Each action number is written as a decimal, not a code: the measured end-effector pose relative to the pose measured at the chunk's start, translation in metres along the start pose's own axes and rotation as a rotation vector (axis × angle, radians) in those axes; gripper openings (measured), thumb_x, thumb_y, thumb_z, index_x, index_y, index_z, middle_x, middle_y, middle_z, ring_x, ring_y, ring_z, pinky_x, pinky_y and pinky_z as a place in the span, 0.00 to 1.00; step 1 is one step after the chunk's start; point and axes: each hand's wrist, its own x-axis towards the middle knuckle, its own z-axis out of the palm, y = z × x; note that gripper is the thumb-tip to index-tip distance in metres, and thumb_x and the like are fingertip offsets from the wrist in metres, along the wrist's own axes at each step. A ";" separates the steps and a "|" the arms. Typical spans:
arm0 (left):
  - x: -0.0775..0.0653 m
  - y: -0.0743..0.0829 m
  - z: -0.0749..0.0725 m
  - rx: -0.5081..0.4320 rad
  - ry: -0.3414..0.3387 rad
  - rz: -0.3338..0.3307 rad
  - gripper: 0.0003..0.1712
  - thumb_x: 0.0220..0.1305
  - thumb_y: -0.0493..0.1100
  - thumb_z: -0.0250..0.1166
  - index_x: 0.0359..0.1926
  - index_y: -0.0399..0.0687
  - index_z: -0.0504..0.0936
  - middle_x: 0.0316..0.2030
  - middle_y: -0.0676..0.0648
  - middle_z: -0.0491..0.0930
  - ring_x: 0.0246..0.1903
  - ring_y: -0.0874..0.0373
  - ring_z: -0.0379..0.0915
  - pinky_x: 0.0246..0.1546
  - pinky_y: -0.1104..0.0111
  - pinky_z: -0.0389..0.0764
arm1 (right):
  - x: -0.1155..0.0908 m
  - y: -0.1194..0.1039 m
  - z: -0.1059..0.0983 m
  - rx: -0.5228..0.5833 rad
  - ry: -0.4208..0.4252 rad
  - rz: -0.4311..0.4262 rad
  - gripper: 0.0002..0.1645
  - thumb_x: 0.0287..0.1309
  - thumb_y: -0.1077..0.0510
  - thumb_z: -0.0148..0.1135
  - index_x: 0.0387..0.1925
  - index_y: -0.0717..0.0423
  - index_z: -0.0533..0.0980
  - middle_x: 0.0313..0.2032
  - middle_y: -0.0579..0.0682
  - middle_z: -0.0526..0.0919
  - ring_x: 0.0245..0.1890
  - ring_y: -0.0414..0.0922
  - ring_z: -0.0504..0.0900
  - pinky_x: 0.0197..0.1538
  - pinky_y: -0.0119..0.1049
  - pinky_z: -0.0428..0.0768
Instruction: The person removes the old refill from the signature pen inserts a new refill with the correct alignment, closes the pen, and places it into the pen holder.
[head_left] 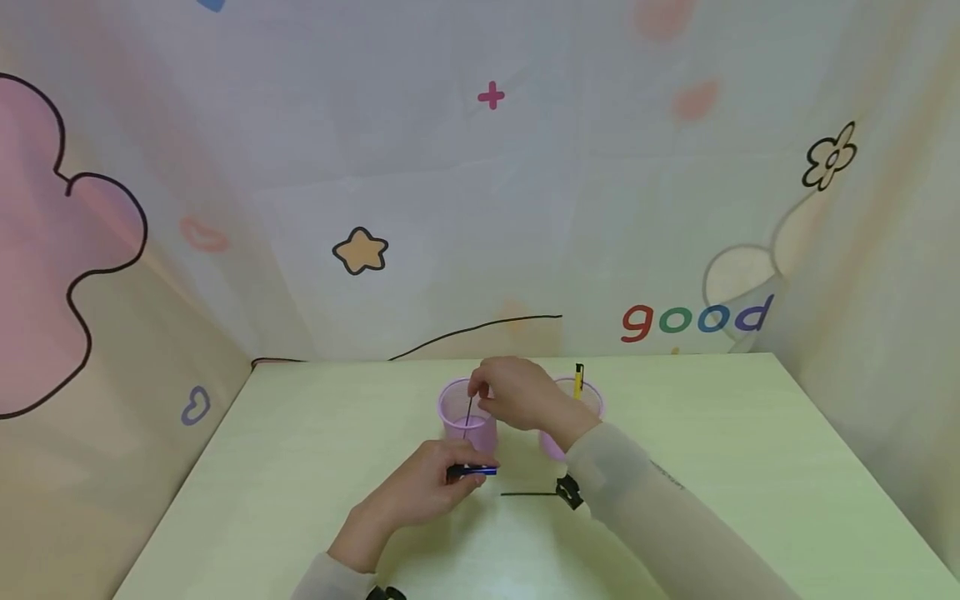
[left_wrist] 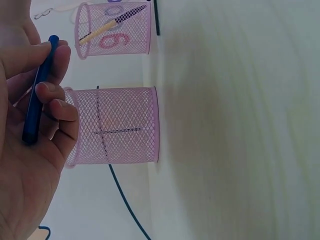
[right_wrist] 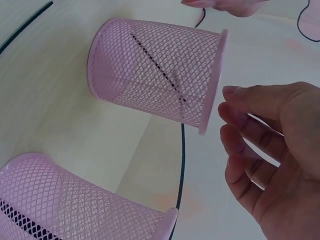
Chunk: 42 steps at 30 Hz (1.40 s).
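Observation:
My left hand [head_left: 438, 479] grips a blue pen [left_wrist: 40, 90] in front of the left pink mesh cup [left_wrist: 125, 125]. Inside that cup a thin dark stick [right_wrist: 155, 65] leans, seen through the mesh. Just off the cup's rim is my right hand [right_wrist: 280, 145], thumb and forefinger close together. In the right wrist view nothing shows between its fingers, and the stick's upper end stays inside the cup, apart from them. Behind the right forearm, a second pink mesh cup [head_left: 592, 400] holds a yellow and black pen [head_left: 578, 382].
A thin black stick [head_left: 528, 494] lies on the pale green table [head_left: 300, 467], its right end meeting the right wrist's black strap piece in the head view. A printed cloth [head_left: 450, 183] hangs behind the table and along both sides.

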 end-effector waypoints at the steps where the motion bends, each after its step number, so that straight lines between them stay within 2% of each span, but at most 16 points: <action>1: 0.000 0.000 0.000 0.001 0.000 -0.001 0.13 0.72 0.40 0.66 0.54 0.50 0.88 0.48 0.51 0.89 0.42 0.66 0.77 0.46 0.72 0.81 | 0.002 0.000 0.001 -0.005 -0.010 0.006 0.09 0.63 0.61 0.69 0.45 0.51 0.86 0.40 0.44 0.86 0.41 0.43 0.82 0.48 0.41 0.83; 7: -0.001 0.000 0.001 0.008 -0.004 -0.006 0.13 0.73 0.41 0.66 0.54 0.48 0.88 0.47 0.51 0.89 0.43 0.66 0.77 0.47 0.71 0.81 | 0.013 -0.002 0.010 -0.072 -0.072 0.034 0.08 0.64 0.60 0.69 0.44 0.49 0.87 0.39 0.42 0.87 0.40 0.41 0.82 0.49 0.40 0.83; 15: 0.000 0.001 0.002 0.013 0.002 -0.015 0.13 0.73 0.42 0.66 0.55 0.50 0.88 0.48 0.58 0.88 0.44 0.66 0.78 0.49 0.70 0.81 | 0.025 -0.006 0.016 -0.237 -0.095 0.014 0.13 0.62 0.65 0.66 0.44 0.47 0.88 0.46 0.43 0.89 0.46 0.43 0.85 0.50 0.40 0.85; 21: 0.000 0.001 0.004 0.017 0.007 -0.009 0.13 0.72 0.42 0.66 0.55 0.50 0.88 0.49 0.60 0.88 0.44 0.68 0.78 0.48 0.71 0.81 | 0.028 -0.010 0.018 -0.361 -0.079 -0.029 0.14 0.61 0.69 0.65 0.40 0.47 0.88 0.41 0.43 0.87 0.41 0.43 0.83 0.46 0.37 0.84; 28: 0.000 0.001 0.006 -0.003 0.000 -0.018 0.13 0.73 0.42 0.66 0.55 0.49 0.88 0.48 0.54 0.89 0.41 0.68 0.77 0.45 0.73 0.81 | 0.032 -0.011 0.021 -0.478 -0.055 -0.046 0.14 0.60 0.67 0.66 0.23 0.48 0.79 0.31 0.44 0.82 0.30 0.42 0.76 0.34 0.35 0.80; 35: -0.001 0.001 0.005 0.002 0.006 -0.023 0.13 0.73 0.43 0.66 0.55 0.49 0.88 0.47 0.54 0.89 0.40 0.67 0.76 0.44 0.73 0.80 | 0.039 -0.006 0.027 -0.553 -0.018 -0.041 0.11 0.59 0.65 0.68 0.25 0.48 0.79 0.33 0.45 0.87 0.34 0.44 0.84 0.38 0.41 0.86; 42: -0.003 -0.001 0.005 0.019 0.010 -0.021 0.13 0.73 0.43 0.66 0.54 0.51 0.88 0.47 0.57 0.89 0.40 0.68 0.76 0.43 0.73 0.80 | 0.041 -0.004 0.031 -0.577 0.000 -0.053 0.10 0.58 0.65 0.69 0.26 0.48 0.81 0.33 0.45 0.88 0.34 0.45 0.84 0.38 0.42 0.86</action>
